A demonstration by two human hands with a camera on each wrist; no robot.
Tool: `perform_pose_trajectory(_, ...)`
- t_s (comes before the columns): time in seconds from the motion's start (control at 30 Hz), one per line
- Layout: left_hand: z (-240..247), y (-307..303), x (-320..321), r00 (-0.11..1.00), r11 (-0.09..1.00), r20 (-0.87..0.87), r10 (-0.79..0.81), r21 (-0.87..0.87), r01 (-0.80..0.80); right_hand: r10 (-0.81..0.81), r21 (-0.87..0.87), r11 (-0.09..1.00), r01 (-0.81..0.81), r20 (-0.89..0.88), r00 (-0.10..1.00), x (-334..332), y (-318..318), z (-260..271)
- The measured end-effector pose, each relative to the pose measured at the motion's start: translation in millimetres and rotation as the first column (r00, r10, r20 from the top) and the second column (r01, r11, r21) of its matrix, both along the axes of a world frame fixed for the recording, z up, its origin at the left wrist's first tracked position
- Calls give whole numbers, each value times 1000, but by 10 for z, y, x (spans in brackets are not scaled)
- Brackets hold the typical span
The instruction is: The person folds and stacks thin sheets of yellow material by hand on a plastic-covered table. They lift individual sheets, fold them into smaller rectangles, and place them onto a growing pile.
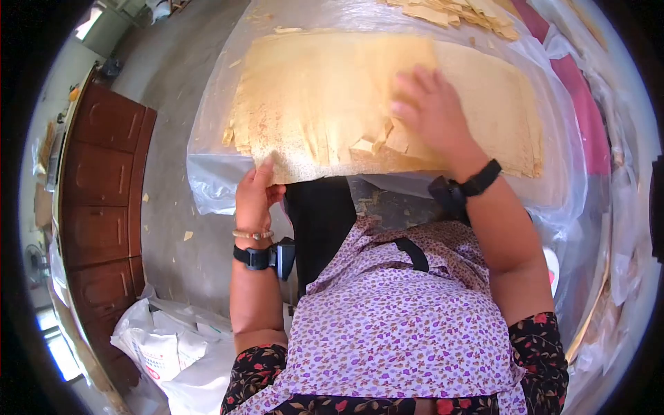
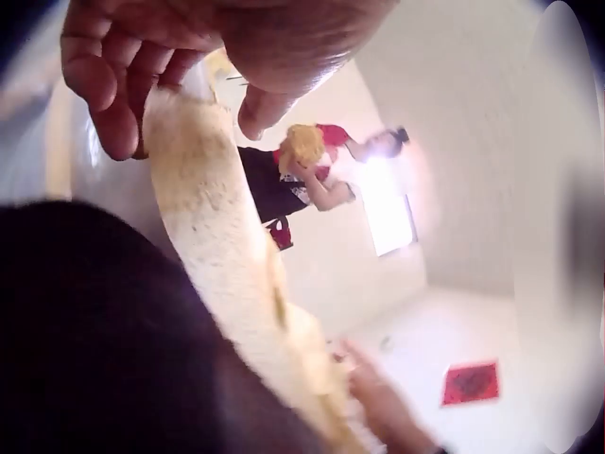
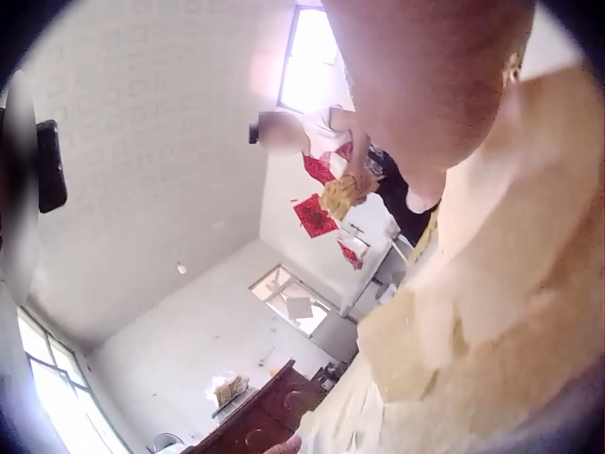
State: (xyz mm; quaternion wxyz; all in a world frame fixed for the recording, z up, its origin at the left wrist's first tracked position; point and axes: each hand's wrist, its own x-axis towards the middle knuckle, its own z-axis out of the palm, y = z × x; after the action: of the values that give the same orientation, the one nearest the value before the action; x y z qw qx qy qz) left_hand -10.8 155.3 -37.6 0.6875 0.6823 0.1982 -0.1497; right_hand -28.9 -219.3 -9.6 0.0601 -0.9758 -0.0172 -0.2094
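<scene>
On a plastic-covered table (image 1: 207,169): one stack of thin, yellowish sheets (image 1: 332,90), broad, ragged along its left side, its near edge appearing to overhang toward the person; further layers (image 1: 491,104) lie beside it at the right. Left hand (image 1: 254,197): gripping the near left corner, thumb above, fingers beneath; the left wrist view shows that edge as a thick, curving band. Right hand (image 1: 436,107): over the stack's right part, fingers loosely spread, blurred, no grip evident; whether they touch the surface cannot be told. Torn scraps (image 1: 373,142): loose on top, just beside the right hand. Pile of broken pieces (image 1: 460,14): far edge of table. Probable faults: a split at the held corner, should the left hand pull hard on material that looks brittle; cracking along the curve, if bent further; scraps scattered or creased in, if the right hand sweeps across carelessly; layers slipping out of line or over the near edge, if the left hand's hold slackens.
</scene>
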Motion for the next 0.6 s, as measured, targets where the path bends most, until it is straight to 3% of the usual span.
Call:
perform_pose_trajectory(0.03, 37, -17, -17, 1000, 999, 12, 16, -39, -16, -8, -38, 999, 7, -5, 1000, -26, 69, -7)
perform_pose_trajectory(0.13, 219, -65, -47, 942, 990, 335, 6, 132, -54, 23, -72, 997, -25, -28, 999, -86, 202, 27)
perform_pose_trajectory(0.33, 452, -258, 84, 882, 977, 448, 143, -209, -52, 289, 85, 956, -282, -75, 955, -96, 253, 5)
perform_pose_trajectory(0.43, 717, -615, 39, 744, 994, 667, -41, 103, -38, 307, 71, 950, -303, -57, 950, -97, 214, 16)
perform_pose_trajectory(0.5, 853, -973, -47, 546, 951, 794, -268, 309, 17, 338, 47, 939, -340, 39, 940, -105, 202, -13)
perform_pose_trajectory(0.53, 881, -1188, -130, 513, 960, 813, -276, 207, 189, 324, 28, 945, -325, 30, 945, -105, 177, -49)
perform_pose_trajectory(0.57, 849, -1373, -165, 441, 927, 825, -352, 243, 286, 312, 8, 950, -312, 22, 950, -84, 146, -93)
perform_pose_trajectory(0.6, 777, -1526, -167, 316, 869, 818, -481, 395, 299, 299, -12, 954, -298, 15, 954, -54, 112, -123)
